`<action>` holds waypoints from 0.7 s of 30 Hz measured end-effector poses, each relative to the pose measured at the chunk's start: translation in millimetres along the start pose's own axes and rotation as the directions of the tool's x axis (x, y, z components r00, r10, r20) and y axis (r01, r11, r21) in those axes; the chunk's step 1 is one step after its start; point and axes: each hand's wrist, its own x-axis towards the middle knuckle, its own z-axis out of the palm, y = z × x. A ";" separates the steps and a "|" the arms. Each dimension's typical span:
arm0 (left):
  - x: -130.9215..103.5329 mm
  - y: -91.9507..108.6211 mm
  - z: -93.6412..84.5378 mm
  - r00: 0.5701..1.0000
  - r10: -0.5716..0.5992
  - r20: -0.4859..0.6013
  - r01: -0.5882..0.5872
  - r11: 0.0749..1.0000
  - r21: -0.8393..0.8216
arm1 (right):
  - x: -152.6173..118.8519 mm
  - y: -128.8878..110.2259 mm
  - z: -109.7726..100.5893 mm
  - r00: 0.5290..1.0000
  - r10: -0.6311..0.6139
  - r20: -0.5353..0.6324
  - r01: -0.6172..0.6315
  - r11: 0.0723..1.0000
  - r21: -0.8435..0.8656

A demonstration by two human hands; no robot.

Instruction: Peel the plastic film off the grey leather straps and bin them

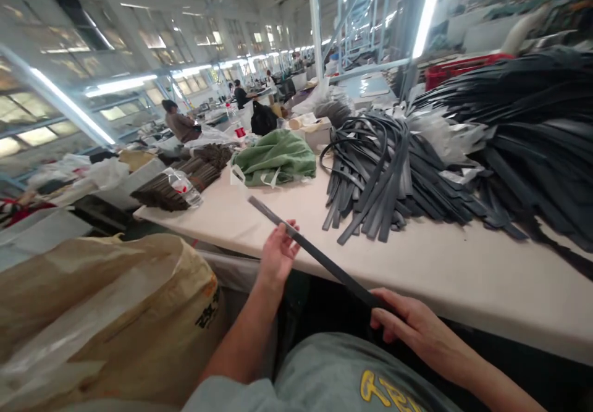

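Observation:
A long dark strip (327, 262) slants across the front edge of the table, its far end raised to the upper left. My left hand (280, 248) grips it between thumb and fingers, a little below that far end. Around the near end, at the lower right, my right hand (401, 319) is closed. Beyond my hands, a loose pile of similar dark strips (370, 177) lies on the pale table (445, 270), some of them curled into loops.
Larger heaps of dark strips (546, 152) fill the right side. Green cloth (275, 155), brown bundles (185, 177) and a plastic bottle (184, 188) lie further left. A big open sack (185, 301) stands at the lower left. People sit at tables in the background.

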 end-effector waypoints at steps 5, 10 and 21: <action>-16.9 -66.3 -26.8 0.948 -0.294 -0.121 0.280 0.953 -0.119 | -25.2 30.1 0.1 0.981 0.186 -0.059 -0.190 0.979 -0.070; -51.6 -98.4 -38.0 0.902 -0.430 -0.039 0.429 0.903 -0.026 | -57.0 46.0 3.7 0.956 0.264 -0.129 -0.280 0.952 -0.123; -83.1 -116.6 -27.9 0.889 -0.456 0.049 0.442 0.880 0.172 | -33.8 41.0 2.3 0.993 0.105 -0.044 -0.110 0.987 -0.120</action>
